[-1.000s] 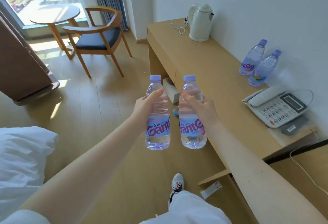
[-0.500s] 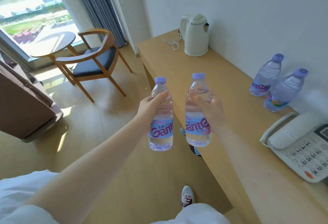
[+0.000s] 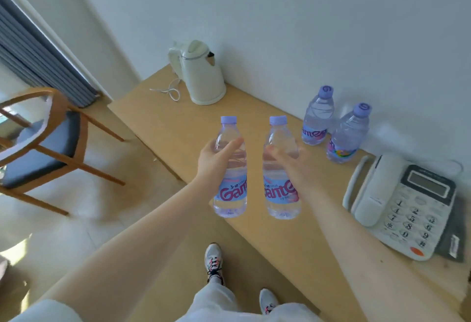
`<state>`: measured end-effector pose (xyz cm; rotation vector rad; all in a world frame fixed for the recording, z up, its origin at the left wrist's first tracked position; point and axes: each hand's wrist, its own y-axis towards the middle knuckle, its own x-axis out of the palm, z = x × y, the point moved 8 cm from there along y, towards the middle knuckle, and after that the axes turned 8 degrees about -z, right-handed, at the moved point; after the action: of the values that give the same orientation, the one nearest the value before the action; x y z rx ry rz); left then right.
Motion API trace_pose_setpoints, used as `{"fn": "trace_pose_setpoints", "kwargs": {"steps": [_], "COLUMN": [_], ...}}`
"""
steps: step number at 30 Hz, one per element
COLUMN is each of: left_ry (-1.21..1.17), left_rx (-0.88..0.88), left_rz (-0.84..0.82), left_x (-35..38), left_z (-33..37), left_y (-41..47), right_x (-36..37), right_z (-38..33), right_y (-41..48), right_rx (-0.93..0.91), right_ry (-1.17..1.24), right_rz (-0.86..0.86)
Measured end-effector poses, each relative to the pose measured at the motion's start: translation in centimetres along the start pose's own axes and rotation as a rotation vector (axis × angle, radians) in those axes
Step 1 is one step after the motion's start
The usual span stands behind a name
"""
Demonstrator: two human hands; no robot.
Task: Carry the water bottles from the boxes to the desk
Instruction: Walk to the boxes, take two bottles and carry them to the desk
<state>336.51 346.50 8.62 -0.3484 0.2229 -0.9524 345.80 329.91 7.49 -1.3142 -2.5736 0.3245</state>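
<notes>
My left hand (image 3: pixel 212 162) grips a clear water bottle (image 3: pixel 230 194) with a lilac cap and a pink-lettered label, upright above the desk's front edge. My right hand (image 3: pixel 293 166) grips a second matching bottle (image 3: pixel 280 194), also upright, over the wooden desk (image 3: pixel 178 128). Two more bottles stand on the desk against the wall: one (image 3: pixel 317 117) nearer the kettle, the other (image 3: pixel 348 135) beside the telephone. No boxes are in view.
A cream kettle (image 3: pixel 201 74) with its cord stands at the desk's far end. A white telephone (image 3: pixel 402 207) lies at the right. A wooden armchair (image 3: pixel 38 143) stands on the floor at the left, near grey curtains. My shoes (image 3: pixel 214 263) are by the desk front.
I have stepped closer and turned toward the desk. Both held bottles have moved from beside the desk to over its front part. The chair has slid to the left of view.
</notes>
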Motion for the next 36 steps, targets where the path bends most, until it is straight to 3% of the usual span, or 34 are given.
{"fn": "trace_pose_setpoints", "kwargs": {"steps": [11, 22, 30, 36], "left_ry": [0.128, 0.281, 0.566, 0.628], "left_rx": [0.011, 0.035, 0.250, 0.276], "left_rz": [-0.275, -0.422, -0.511, -0.546], "left_x": [2.2, 2.6, 4.8, 6.5], "left_z": [3.8, 8.1, 9.7, 9.3], "left_y": [14.4, 25.1, 27.8, 28.7], "right_x": [-0.6, 0.7, -0.8, -1.7], "right_z": [-1.2, -3.1, -3.7, -3.4], "right_y": [7.8, 14.0, 15.6, 16.2], "right_rx": [0.002, -0.024, -0.030, -0.015], "right_ry": [0.018, 0.051, -0.075, -0.169], "right_rz": [0.367, 0.708, 0.815, 0.859]}}
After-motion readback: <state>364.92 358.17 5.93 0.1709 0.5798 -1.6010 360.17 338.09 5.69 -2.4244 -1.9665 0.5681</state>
